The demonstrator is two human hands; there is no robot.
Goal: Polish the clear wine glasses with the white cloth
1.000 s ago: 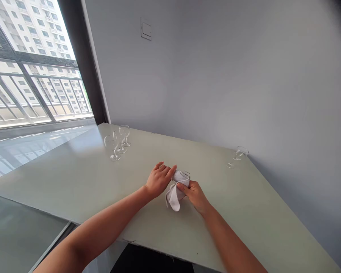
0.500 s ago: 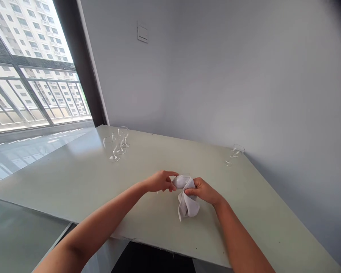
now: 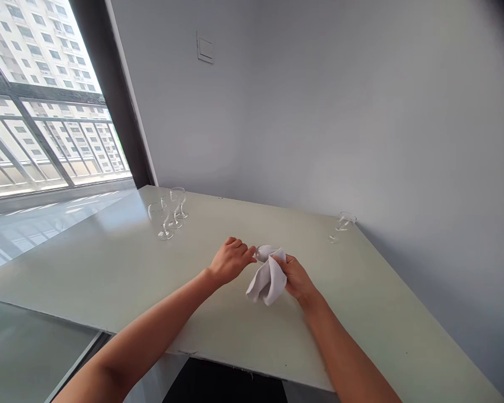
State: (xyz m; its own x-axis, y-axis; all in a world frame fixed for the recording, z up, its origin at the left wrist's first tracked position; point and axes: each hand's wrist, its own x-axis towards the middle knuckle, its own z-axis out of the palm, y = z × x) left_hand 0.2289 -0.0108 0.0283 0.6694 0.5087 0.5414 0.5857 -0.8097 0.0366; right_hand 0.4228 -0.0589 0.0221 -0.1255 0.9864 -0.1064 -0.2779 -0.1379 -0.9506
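Note:
A clear glass [image 3: 261,253] lies on its side in the air between my hands, above the middle of the table. My left hand [image 3: 233,260] is closed at the glass's left end, its fingers curled, the stem and foot hidden. A white cloth [image 3: 269,280] is tucked into the glass's mouth and hangs down below it. My right hand [image 3: 294,274] grips the cloth at the right, thumb on top of it, at the mouth of the glass.
Three stemmed glasses [image 3: 166,224] stand together at the table's back left. Another glass [image 3: 344,221] is near the back right edge. The pale table [image 3: 218,330] meets grey walls behind and at the right. A window is at the left.
My left hand has turned over, knuckles now up, and its fingers have curled closed. The glass and my right hand have risen slightly in view, and the cloth's hanging end has swung left.

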